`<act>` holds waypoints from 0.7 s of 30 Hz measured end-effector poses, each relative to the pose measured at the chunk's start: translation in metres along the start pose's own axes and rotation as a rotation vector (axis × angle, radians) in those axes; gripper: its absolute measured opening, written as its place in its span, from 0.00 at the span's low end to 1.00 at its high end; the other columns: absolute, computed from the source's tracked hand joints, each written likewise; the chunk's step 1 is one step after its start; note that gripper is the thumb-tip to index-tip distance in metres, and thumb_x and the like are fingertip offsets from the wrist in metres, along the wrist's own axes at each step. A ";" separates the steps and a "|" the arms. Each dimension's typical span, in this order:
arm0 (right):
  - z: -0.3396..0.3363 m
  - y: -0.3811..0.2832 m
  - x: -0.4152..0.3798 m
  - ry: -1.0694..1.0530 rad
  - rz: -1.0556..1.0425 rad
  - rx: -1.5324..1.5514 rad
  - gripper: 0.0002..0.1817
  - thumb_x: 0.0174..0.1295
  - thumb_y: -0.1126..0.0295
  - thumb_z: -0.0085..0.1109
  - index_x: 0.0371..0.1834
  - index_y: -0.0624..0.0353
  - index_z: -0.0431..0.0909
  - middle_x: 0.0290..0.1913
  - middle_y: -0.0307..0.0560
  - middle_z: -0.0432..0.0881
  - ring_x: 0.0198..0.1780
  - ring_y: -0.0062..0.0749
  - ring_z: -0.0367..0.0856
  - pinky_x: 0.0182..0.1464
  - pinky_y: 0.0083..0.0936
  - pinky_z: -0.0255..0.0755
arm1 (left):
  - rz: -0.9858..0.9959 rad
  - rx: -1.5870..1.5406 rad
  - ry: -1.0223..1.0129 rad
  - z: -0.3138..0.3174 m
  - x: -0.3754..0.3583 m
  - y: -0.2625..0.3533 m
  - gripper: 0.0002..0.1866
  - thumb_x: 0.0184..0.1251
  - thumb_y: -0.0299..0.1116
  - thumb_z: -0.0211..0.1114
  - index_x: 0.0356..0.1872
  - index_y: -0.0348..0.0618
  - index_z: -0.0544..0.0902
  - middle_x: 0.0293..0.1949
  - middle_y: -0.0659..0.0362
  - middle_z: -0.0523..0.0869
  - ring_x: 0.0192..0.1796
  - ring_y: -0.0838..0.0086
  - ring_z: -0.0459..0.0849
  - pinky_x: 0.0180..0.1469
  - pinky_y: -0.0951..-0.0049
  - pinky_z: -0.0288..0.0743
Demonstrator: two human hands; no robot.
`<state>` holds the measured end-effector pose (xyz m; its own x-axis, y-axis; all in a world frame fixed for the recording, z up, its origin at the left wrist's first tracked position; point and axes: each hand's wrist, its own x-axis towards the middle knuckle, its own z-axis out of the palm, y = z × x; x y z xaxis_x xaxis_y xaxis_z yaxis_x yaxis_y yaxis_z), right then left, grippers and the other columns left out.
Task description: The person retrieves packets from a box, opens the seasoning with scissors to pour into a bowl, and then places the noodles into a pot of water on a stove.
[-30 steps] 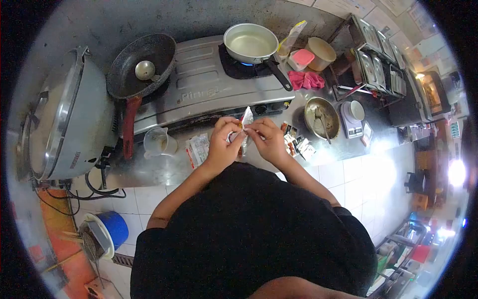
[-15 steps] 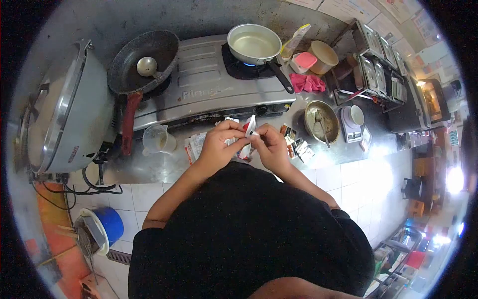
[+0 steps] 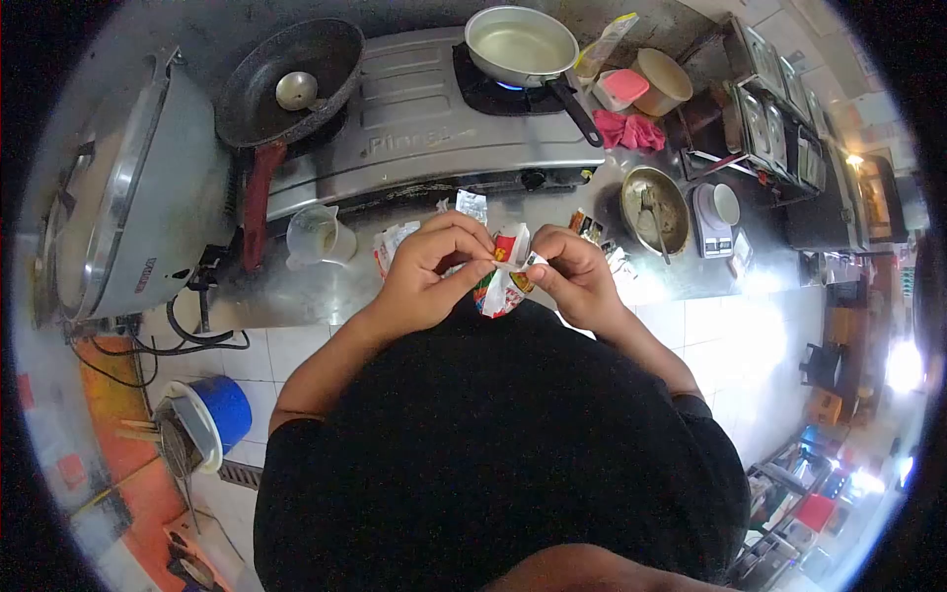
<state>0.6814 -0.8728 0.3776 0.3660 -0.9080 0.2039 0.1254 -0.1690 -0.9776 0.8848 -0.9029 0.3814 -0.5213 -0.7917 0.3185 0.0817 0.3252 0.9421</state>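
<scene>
Between my hands, close to my chest, is a small red and white packet (image 3: 507,286) with printed colours. My left hand (image 3: 434,268) pinches its upper left side between thumb and fingertips. On the other side, my right hand (image 3: 575,276) pinches a white edge of the same packet. Behind the hands a silver wrapper (image 3: 472,205) lies on the steel counter (image 3: 370,286). Other sachets (image 3: 586,225) lie to the right, partly hidden by my right hand. A clear measuring jug (image 3: 321,237) stands to the left.
A saucepan (image 3: 521,44) of liquid sits over a blue flame on the stove (image 3: 395,113). To its left is a dark wok (image 3: 256,84) with a ladle. A metal bowl (image 3: 654,212) with a utensil and a scale (image 3: 714,237) stand at right. A rice cooker (image 3: 163,197) is far left.
The view has tilted down, so the stove and counter sit higher in the frame. The packet is turned and shows more of its printed side. Both hands still hold it.
</scene>
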 end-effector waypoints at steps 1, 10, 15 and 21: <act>0.000 0.002 -0.001 -0.001 -0.003 -0.002 0.04 0.60 0.75 0.53 0.32 0.64 0.71 0.33 0.40 0.71 0.34 0.20 0.69 0.37 0.17 0.63 | -0.058 -0.078 0.032 0.001 -0.001 -0.002 0.03 0.58 0.24 0.60 0.29 0.36 0.76 0.39 0.58 0.75 0.42 0.73 0.76 0.48 0.73 0.69; 0.003 0.007 -0.003 0.119 -0.135 0.070 0.06 0.58 0.74 0.56 0.34 0.61 0.69 0.37 0.43 0.67 0.39 0.25 0.65 0.42 0.22 0.60 | 0.173 -0.351 0.193 0.012 0.000 -0.032 0.02 0.66 0.26 0.51 0.36 0.39 0.70 0.48 0.53 0.73 0.57 0.66 0.71 0.58 0.68 0.63; 0.007 -0.040 0.022 0.034 -0.327 -0.840 0.17 0.46 0.66 0.68 0.39 0.56 0.76 0.53 0.55 0.65 0.55 0.46 0.65 0.51 0.34 0.65 | 0.177 -0.394 0.228 0.021 0.005 -0.032 0.03 0.68 0.28 0.48 0.37 0.39 0.67 0.50 0.50 0.73 0.59 0.66 0.70 0.59 0.68 0.62; 0.006 -0.042 0.026 -0.200 -0.299 -0.710 0.09 0.49 0.70 0.64 0.33 0.57 0.77 0.59 0.58 0.62 0.59 0.50 0.63 0.55 0.40 0.64 | -0.085 -0.479 0.318 0.020 0.001 -0.031 0.04 0.70 0.27 0.44 0.38 0.39 0.66 0.45 0.51 0.77 0.52 0.72 0.74 0.56 0.73 0.65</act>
<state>0.6907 -0.8869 0.4242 0.5767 -0.7110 0.4024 -0.3488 -0.6597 -0.6657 0.8646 -0.9032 0.3504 -0.2684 -0.9453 0.1854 0.4642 0.0418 0.8848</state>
